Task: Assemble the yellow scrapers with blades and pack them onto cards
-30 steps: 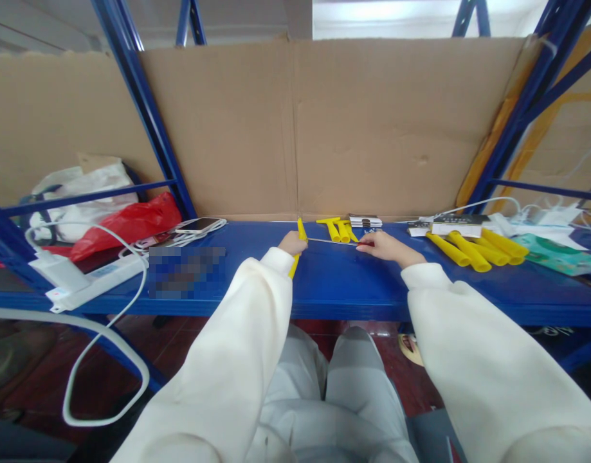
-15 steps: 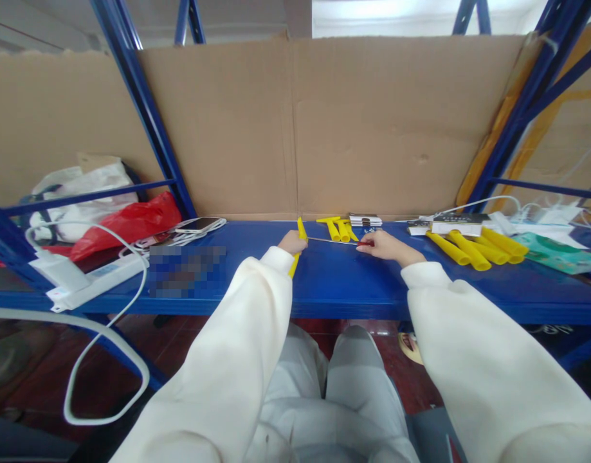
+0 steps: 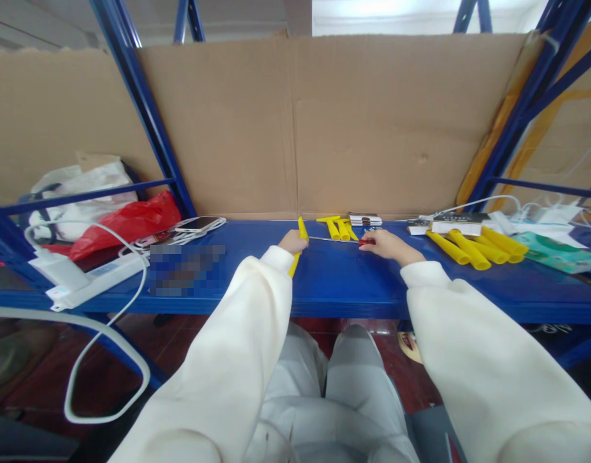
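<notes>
My left hand (image 3: 292, 242) is closed around a yellow plastic piece (image 3: 302, 227), whose ends stick out above and below the fingers. A screwdriver (image 3: 334, 240) with a red handle and a long thin metal shaft is gripped in my right hand (image 3: 382, 245). The shaft lies almost level, its far end reaching the yellow piece at my left fingers; the exact contact of the tip is too small to make out. Just behind the shaft lie several yellow T-shaped pieces (image 3: 332, 228), near a small stack of white and dark items (image 3: 365, 219).
The blue shelf top (image 3: 343, 286) backs onto a cardboard sheet (image 3: 372, 122). Yellow tubes (image 3: 469, 249), a black-and-white box (image 3: 456, 225) and a green packet (image 3: 560, 253) lie right. On the left are a phone (image 3: 199, 224), a white power strip (image 3: 100, 281), cables and a red bag (image 3: 126, 225).
Both hands keep almost the same place and hold. The screwdriver's red handle shows slightly differently between my right fingers.
</notes>
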The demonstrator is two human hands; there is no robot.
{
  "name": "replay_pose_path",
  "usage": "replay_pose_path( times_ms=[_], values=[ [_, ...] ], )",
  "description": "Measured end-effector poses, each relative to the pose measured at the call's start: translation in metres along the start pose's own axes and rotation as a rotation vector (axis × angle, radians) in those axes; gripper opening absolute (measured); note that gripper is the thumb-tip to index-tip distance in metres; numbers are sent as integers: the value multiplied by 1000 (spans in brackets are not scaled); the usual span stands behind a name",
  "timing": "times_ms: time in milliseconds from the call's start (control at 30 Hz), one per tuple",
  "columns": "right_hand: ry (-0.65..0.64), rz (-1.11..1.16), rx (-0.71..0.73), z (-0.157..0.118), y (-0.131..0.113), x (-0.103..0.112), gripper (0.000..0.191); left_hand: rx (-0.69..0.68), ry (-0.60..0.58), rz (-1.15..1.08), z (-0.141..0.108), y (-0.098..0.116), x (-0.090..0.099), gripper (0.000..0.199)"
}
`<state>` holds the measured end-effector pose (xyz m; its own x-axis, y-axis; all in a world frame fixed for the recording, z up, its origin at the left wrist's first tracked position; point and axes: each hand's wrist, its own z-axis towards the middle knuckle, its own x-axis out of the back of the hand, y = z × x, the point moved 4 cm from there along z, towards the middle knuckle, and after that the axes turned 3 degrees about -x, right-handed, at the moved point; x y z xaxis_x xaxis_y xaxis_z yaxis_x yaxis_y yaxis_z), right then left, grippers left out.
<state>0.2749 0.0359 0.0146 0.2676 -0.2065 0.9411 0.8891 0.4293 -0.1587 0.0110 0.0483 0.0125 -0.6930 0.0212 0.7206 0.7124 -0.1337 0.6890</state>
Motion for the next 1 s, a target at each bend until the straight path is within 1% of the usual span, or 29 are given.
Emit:
replay_pose_path(
  times_ms=[67,167,233,333,467,567,633,800,900,1000],
  values=[
    [0,17,-6,1,0,-1,12,-2,-1,4,1,-1,0,26],
    [31,1,-89,0,0,-1,18,0,-1,22,2,-2,-1,28],
    [46,-28,-122,-1,-2,0,18,-2,5,28,2,-2,-1,29],
    [47,-61,-115,-3,-5,2,13,-10,13,23,2,-2,-1,28],
    [35,-48,-93,-2,-2,2,8,-10,10,22,1,-2,-1,26],
    [22,-9,-59,-1,0,0,11,-5,13,39,0,-1,0,27],
    [11,25,-40,1,0,-2,10,2,12,46,-1,0,0,27],
    [57,30,-87,1,2,-3,23,-5,6,31,-2,1,1,27],
    [85,0,-70,1,2,-3,17,-7,6,14,-1,0,0,26],
    [72,-6,-43,0,1,-2,11,-5,8,11,0,-1,-1,24]
  ],
)
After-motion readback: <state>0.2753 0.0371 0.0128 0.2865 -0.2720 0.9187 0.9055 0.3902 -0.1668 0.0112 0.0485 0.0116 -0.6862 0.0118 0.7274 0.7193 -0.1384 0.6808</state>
